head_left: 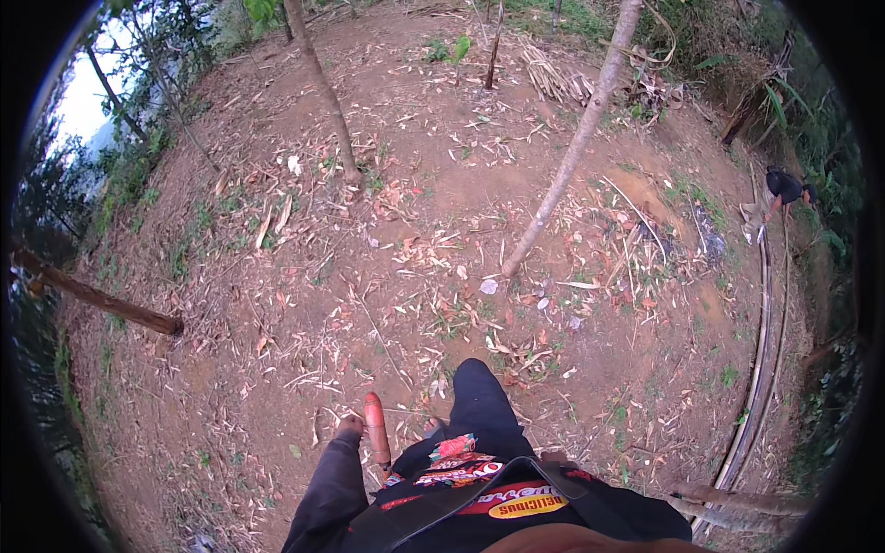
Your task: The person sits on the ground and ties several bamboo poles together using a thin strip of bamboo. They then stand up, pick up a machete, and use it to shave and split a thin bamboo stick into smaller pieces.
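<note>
At the end of a dark sleeve, my left hand (350,426) hangs low beside my left hip. Its fingers are too small and foreshortened to read. Right next to it stands a long reddish-brown thing (374,426) with a rounded end, close against my side. Whether the hand touches it I cannot tell. On the other side, a small brown bit of what looks like my right hand (553,456) shows past the front of my dark printed shirt (461,479). Its fingers are hidden. A dark strap (433,518) crosses my front, and one dark trouser leg (481,398) reaches forward.
Dry leaves and stalks litter the sloping brown soil. Thin tree trunks rise ahead (564,170) and to the left (324,92). A brown post (111,302) leans at left. Long poles (763,369) run along the right, near a small dark figure (785,186). Cut stalks (553,74) lie far ahead.
</note>
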`<state>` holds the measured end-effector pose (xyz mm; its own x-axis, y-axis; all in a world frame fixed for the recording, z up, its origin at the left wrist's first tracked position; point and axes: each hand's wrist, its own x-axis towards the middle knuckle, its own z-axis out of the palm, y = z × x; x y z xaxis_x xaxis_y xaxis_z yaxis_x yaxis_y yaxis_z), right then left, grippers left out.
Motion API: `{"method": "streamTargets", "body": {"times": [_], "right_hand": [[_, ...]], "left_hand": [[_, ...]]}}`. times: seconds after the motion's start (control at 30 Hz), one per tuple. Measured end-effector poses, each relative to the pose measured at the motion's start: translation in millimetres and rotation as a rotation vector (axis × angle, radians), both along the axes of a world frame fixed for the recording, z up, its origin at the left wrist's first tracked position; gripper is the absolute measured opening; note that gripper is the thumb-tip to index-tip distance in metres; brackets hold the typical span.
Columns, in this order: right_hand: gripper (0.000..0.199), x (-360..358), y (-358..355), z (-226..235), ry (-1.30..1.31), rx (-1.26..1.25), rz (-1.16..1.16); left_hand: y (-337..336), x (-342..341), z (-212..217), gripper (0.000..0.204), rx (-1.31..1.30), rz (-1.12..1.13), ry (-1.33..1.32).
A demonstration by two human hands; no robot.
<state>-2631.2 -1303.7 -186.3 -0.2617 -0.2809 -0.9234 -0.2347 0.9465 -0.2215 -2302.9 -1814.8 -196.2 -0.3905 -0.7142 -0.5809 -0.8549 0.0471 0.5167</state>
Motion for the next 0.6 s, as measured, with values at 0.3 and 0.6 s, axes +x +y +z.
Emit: {"method": "streamTargets", "body": {"times": [0.3, 0.6], "right_hand": [[0.027, -224.7, -281.4, -54.3, 0.012, -0.138, -0.177], [0.026, -655.3, -696.2, 28.4, 0.278, -0.743, -0.732]], "left_hand": [[-235.3, -252.2, -39.3, 0.03, 0.22, 0.273, 0.019], [-343.3, -397.8, 3.7, 0.028, 0.571, 0.493, -0.191]]}}
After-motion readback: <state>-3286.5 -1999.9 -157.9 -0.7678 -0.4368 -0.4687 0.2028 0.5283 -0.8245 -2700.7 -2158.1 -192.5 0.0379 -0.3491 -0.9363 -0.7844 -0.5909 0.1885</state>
